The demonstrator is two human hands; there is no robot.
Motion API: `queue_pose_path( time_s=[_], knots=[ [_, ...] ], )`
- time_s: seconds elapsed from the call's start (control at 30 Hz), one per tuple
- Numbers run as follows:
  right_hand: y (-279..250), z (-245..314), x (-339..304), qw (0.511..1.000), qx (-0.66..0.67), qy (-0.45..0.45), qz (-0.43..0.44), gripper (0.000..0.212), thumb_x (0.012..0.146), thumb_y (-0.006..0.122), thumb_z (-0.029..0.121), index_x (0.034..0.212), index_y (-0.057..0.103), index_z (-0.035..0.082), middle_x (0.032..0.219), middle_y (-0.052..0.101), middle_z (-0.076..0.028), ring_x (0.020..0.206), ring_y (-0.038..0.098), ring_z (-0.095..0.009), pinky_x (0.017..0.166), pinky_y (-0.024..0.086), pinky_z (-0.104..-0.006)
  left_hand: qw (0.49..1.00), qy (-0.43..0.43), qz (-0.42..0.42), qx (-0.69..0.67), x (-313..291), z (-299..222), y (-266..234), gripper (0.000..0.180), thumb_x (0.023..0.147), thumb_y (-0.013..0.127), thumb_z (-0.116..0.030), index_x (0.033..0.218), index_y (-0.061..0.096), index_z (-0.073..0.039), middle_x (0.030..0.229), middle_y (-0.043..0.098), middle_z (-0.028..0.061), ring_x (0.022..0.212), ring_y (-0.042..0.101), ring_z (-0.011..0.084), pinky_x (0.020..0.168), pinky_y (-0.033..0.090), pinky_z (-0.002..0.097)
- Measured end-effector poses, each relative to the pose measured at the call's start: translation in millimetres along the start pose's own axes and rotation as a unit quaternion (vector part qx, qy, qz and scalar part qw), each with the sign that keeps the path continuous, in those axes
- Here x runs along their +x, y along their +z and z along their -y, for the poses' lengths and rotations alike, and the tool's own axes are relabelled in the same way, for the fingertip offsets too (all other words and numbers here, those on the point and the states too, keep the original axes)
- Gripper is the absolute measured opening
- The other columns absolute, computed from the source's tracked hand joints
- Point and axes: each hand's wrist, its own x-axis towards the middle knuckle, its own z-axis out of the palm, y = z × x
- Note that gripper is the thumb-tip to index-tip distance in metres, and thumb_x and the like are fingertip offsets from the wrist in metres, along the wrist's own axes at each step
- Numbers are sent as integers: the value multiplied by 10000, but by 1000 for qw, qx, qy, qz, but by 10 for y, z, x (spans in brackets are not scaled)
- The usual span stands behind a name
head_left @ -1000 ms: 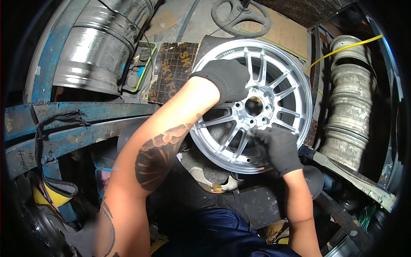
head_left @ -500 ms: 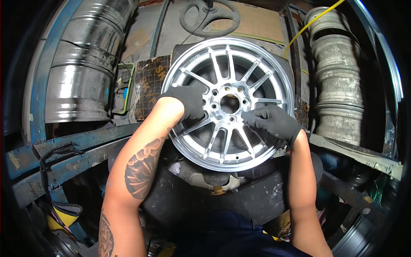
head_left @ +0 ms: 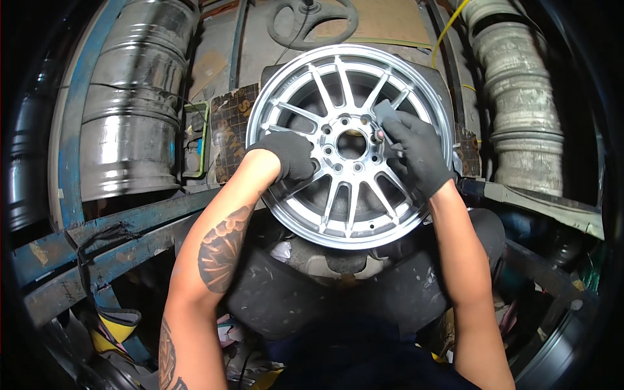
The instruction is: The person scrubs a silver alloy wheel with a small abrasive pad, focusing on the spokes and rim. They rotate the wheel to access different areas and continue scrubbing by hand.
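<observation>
A bare silver alloy wheel rim [head_left: 338, 244] with paired spokes lies face up before me. My left hand [head_left: 286, 156], in a black glove, is closed around a spoke left of the hub; its fingertips are hidden behind the metal. My right hand [head_left: 419, 149], gloved the same way, is at the upper right of the hub. Between its fingers is a small flat grey piece [head_left: 388, 112] that looks like sandpaper, against the spokes there. One bare fingertip shows through the glove. Bolt holes ring the open centre bore.
Shiny steel barrels [head_left: 133, 153] stand stacked at left, and worn whitish rims [head_left: 526, 123] at right. A steering wheel [head_left: 312, 23] lies beyond the rim. Blue metal frame bars [head_left: 123, 218] run on both sides. A green-edged tray [head_left: 201, 140] sits at left.
My right hand has moved up from the lower right of the hub to its upper right, and the grey piece now shows. My left hand keeps its hold. The rim appears turned slightly counterclockwise.
</observation>
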Motion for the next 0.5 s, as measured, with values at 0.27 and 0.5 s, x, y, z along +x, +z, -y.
queue_pose_path(
  time_s=[0.27, 0.5],
  knots=[
    [-63, -22, 323, 954, -258, -154, -6, 339, 1029, 674, 198, 1280, 741, -19, 949, 754, -20, 858, 662, -66, 793, 539, -256, 997, 72, 35, 16, -11, -141, 219, 354, 857, 663, -345, 978, 808, -45, 958, 766, 242, 955, 740, 416, 892, 579, 460],
    [47, 114, 262, 892, -411, -171, 71, 328, 967, 656, 302, 1242, 803, 199, 1081, 799, -131, 981, 758, -320, 942, 584, -429, 996, 90, -19, 14, -210, -321, 269, 292, 866, 674, -309, 973, 815, -77, 948, 763, 239, 926, 745, 399, 882, 583, 485]
  ],
)
